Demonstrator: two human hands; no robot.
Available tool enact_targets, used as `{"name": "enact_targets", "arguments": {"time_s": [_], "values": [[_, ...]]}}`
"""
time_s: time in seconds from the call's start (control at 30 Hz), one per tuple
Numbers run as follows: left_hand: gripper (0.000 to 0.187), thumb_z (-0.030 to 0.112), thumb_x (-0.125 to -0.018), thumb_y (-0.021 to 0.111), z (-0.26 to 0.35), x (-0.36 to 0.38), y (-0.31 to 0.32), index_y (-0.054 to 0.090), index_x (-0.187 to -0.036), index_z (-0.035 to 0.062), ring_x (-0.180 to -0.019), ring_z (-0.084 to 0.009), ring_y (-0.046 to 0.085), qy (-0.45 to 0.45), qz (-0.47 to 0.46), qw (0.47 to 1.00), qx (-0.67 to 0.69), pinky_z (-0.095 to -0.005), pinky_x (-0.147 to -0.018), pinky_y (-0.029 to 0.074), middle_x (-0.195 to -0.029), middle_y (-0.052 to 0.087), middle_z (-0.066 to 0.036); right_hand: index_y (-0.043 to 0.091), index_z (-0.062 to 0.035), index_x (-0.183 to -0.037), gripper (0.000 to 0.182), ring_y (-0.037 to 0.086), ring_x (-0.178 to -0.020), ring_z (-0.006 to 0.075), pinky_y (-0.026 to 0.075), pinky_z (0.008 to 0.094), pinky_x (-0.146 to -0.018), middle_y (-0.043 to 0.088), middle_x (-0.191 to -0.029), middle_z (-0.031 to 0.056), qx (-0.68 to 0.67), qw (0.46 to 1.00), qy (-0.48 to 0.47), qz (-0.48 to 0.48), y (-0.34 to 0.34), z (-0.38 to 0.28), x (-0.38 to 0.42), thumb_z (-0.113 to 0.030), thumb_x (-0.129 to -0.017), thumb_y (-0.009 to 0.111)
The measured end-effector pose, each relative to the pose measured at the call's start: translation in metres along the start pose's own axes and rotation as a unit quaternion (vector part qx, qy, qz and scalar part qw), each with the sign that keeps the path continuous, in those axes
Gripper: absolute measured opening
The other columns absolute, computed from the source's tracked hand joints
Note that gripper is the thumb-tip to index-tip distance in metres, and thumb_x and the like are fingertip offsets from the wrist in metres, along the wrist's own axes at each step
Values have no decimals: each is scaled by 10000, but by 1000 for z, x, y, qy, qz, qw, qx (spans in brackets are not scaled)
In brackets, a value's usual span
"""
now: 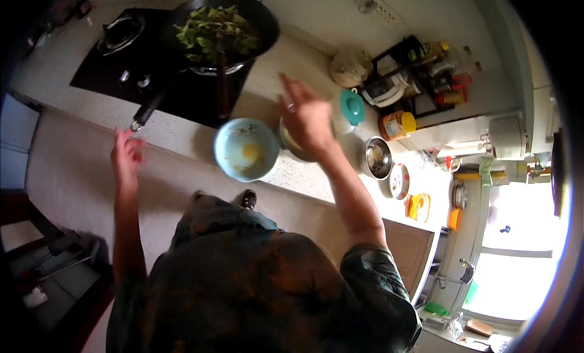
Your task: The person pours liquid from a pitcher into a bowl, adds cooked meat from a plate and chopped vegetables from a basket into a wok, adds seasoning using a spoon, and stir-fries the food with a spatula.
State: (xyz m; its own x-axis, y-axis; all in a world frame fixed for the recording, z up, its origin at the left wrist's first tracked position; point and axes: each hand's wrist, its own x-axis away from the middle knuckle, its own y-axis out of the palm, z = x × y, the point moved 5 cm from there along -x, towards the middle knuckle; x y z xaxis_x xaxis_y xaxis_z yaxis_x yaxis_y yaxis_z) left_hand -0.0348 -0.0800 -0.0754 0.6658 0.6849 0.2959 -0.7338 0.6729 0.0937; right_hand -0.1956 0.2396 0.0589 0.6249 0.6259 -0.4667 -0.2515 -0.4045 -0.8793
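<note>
My left hand (126,157) is beside the tip of the wok's handle (146,111), fingers apart, holding nothing I can see. The black wok (267,33) sits on the stove with chopped leafy greens (210,30) in it. A dark-handled utensil (222,91) leans out of the wok towards me. Over the counter, my right hand (308,118) is raised with its fingers stretched out and a ring on one finger. Beneath it is a partly hidden pale bowl (292,147). A light blue bowl (222,161) with yellowish residue stands just to its left.
Beyond my right hand stand a teal-lidded container (352,107), a yellow-lidded jar (395,125), a metal bowl (370,167) and a small dish (399,181). A rack of bottles (426,73) lines the wall. The second burner (121,33) is at left, the sink tap (450,281) at right.
</note>
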Motion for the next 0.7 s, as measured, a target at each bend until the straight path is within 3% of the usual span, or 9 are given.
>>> {"name": "enact_targets", "arguments": {"time_s": [0.03,0.07,0.1,0.13,0.2,0.27,0.37,0.47,0.7], "values": [[546,511,-868,430,-18,9,-15,561,-1095,32,-509,-65,422,-18,45,999,0,-205,-450,345,-731,575,-37,566,-57,-987,238,579,-853,269,498,368,-628,581,-997,112,69,996,-46,15,-4,30,26,-115,-757,547],[462,457,-868,469,-36,19,-25,579,-1044,44,-507,-58,417,26,37,996,-75,-202,-446,341,-708,570,-27,593,-53,-880,141,599,-808,276,498,374,-627,606,-955,98,12,997,56,48,-23,52,46,-122,-767,546],[379,402,-868,508,-50,31,-28,598,-992,56,-505,-52,412,69,30,986,-150,-200,-441,337,-685,564,-16,605,-57,-916,167,613,-762,290,496,369,-650,629,-903,112,-66,958,279,1,-23,87,77,-152,-792,544],[213,276,-865,552,-59,55,-10,609,-909,75,-493,-38,400,26,49,990,-132,-200,-425,326,-662,559,0,619,-72,-949,196,618,-719,301,492,370,-653,638,-814,137,-47,944,326,-15,-23,114,109,-189,-812,538],[155,181,-867,558,-80,81,29,610,-952,62,-488,-36,425,53,-74,983,-157,-192,-417,332,-687,576,-9,615,-36,-950,242,629,-656,254,497,357,-548,640,-761,149,17,938,332,-95,-1,158,170,-230,-828,539],[183,157,-875,546,-78,103,87,587,-990,20,-483,-48,438,24,-188,970,-152,-183,-419,342,-715,583,-38,598,1,-947,302,612,-551,205,489,316,-433,633,-720,150,-277,790,528,-142,23,170,217,-279,-843,546],[206,152,-905,491,-78,114,164,572,-1036,15,-492,-69,460,7,-292,948,-129,-191,-451,384,-789,584,-64,574,26,-961,365,567,-466,188,479,291,-361,607,-691,166,-454,655,590,-128,54,154,235,-323,-853,556],[231,129,-910,479,-73,111,216,520,-1101,6,-493,-47,453,22,-326,935,-142,-171,-418,355,-778,573,-50,576,56,-905,337,555,-452,185,475,284,-360,602,-690,168,-528,617,574,-98,77,145,232,-276,-854,551],[230,183,-908,495,-56,75,293,574,-1066,35,-483,-28,438,105,-328,914,-213,-158,-415,340,-788,579,-17,549,85,-730,230,553,-436,177,479,289,-343,582,-602,152,-522,631,573,-29,76,154,225,-109,-833,480]]}}
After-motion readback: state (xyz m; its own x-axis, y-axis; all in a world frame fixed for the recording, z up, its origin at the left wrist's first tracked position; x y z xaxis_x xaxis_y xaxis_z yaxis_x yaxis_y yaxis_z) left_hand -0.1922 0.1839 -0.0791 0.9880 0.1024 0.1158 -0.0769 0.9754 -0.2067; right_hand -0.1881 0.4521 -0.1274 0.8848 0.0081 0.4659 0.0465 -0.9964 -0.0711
